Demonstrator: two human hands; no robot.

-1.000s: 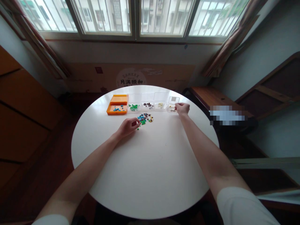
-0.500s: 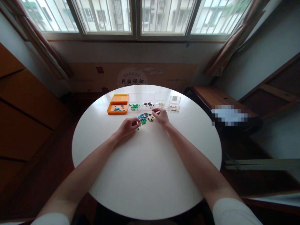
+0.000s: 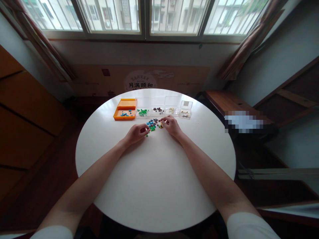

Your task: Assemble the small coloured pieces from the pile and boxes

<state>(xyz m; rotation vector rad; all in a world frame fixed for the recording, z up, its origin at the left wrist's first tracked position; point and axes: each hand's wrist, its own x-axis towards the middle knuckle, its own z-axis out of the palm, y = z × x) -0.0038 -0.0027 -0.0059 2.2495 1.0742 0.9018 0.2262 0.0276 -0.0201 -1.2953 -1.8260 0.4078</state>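
Note:
A loose pile of small building bricks (image 3: 152, 124), blue, green, dark brown and yellow, lies on the white round table (image 3: 159, 186). My left hand (image 3: 137, 133) rests at the pile's left edge by the green pieces, thumb and fingertips drawn together. Over the right edge, near the brown and yellow pieces, my right hand (image 3: 171, 126) has its fingers pinched. Anything between either hand's fingertips is too small to make out. Behind the pile stand an open orange box (image 3: 117, 117) with blue pieces and clear plastic boxes (image 3: 171, 100) with green, dark brown and cream pieces.
At the far right of the row is a small clear box (image 3: 185, 113) with pale pieces, its lid raised. A wooden bench (image 3: 219, 99) stands right of the table. Beyond the table, a large printed carton (image 3: 184, 76) leans below the window.
My right hand has shifted slightly left and down, its fingertips now at the brown and yellow pieces. My left hand stays nearly still. The view has tilted a little.

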